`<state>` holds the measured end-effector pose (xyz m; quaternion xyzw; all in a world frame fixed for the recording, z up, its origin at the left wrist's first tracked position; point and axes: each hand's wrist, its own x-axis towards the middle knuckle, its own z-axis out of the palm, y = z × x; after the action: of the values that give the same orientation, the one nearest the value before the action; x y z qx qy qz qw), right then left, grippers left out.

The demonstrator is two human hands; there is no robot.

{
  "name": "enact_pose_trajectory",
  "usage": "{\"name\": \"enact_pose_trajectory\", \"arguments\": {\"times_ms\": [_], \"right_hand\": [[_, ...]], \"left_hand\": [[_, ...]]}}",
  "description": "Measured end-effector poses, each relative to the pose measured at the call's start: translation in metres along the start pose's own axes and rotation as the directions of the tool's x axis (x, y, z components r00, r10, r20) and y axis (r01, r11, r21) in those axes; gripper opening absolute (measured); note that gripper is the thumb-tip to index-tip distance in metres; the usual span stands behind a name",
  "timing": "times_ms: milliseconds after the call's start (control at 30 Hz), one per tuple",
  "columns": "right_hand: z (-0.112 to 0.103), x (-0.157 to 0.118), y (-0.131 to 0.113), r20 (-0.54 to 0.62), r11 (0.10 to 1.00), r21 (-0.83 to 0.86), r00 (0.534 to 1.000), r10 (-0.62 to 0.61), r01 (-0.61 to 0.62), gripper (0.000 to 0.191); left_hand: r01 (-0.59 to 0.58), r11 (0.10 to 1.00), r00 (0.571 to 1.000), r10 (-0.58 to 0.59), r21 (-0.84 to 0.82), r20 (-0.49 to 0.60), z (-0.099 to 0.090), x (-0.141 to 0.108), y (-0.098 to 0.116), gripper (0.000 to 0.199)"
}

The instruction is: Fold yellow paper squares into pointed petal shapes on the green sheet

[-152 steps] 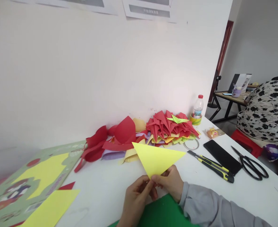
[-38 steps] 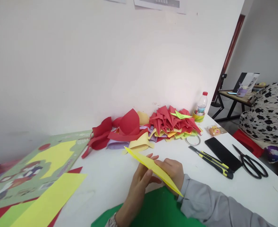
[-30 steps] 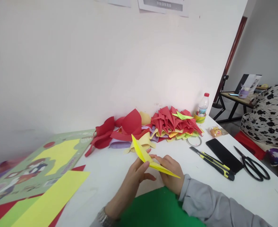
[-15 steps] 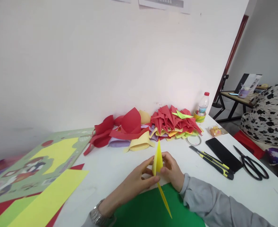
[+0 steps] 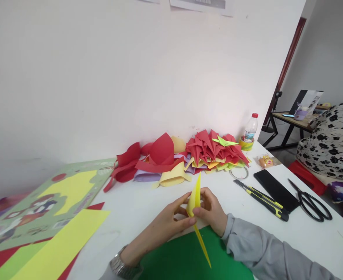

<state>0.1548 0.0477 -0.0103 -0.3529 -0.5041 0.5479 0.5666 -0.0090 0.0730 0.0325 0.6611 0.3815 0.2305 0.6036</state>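
Between my two hands a piece of folded yellow paper [image 5: 194, 199] stands on edge, its pointed tip up and a narrow point hanging below. My left hand [image 5: 175, 214] grips it from the left, thumb low and fingers behind. From the right, my right hand [image 5: 211, 208] pinches it with the thumb on its face. Under the hands lies a green sheet [image 5: 185, 256] on the white table. Part of the paper is hidden by my fingers.
Red folded paper shapes [image 5: 209, 146] pile up by the wall, beside curled red paper [image 5: 161, 149]. To the right lie utility knives [image 5: 264, 200], a black case [image 5: 276, 190] and scissors [image 5: 311, 202]. Yellow strips [image 5: 63, 245] and a green printed board [image 5: 16, 210] are left. A bottle [image 5: 249, 130] stands behind.
The upper tip of the yellow paper has tilted slightly to the right, and its left side bulges a little more. Both hands keep nearly the same place.
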Motion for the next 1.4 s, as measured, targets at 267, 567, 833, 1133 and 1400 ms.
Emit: {"name": "enact_pose_trajectory", "arguments": {"times_ms": [267, 567, 833, 1133, 1400], "right_hand": [[0.002, 0.001, -0.008, 0.01, 0.997, 0.07, 1.0, 0.01, -0.011, 0.054], [-0.002, 0.001, 0.001, 0.047, 0.997, 0.082, 0.999, 0.008, -0.012, 0.06], [-0.004, 0.002, 0.003, 0.094, 1.0, 0.017, 0.996, -0.006, 0.004, 0.058], [-0.004, 0.003, 0.003, 0.068, 0.999, 0.024, 0.997, 0.024, -0.025, 0.06], [-0.004, 0.003, 0.005, 0.082, 1.0, 0.011, 0.997, 0.015, -0.016, 0.06]], "left_hand": [[0.061, 0.995, 0.998, -0.062, -0.084, -0.004, -0.003, -0.001, 0.001, 0.08], [0.036, 0.997, 0.999, -0.037, -0.062, -0.016, -0.003, -0.002, 0.008, 0.074], [0.022, 0.995, 0.997, -0.03, -0.1, -0.075, -0.009, 0.002, -0.003, 0.081], [0.019, 0.995, 0.999, -0.023, -0.102, -0.043, -0.012, 0.0, -0.002, 0.083], [0.05, 0.997, 0.998, -0.052, -0.052, -0.034, -0.012, 0.001, 0.0, 0.094]]}}
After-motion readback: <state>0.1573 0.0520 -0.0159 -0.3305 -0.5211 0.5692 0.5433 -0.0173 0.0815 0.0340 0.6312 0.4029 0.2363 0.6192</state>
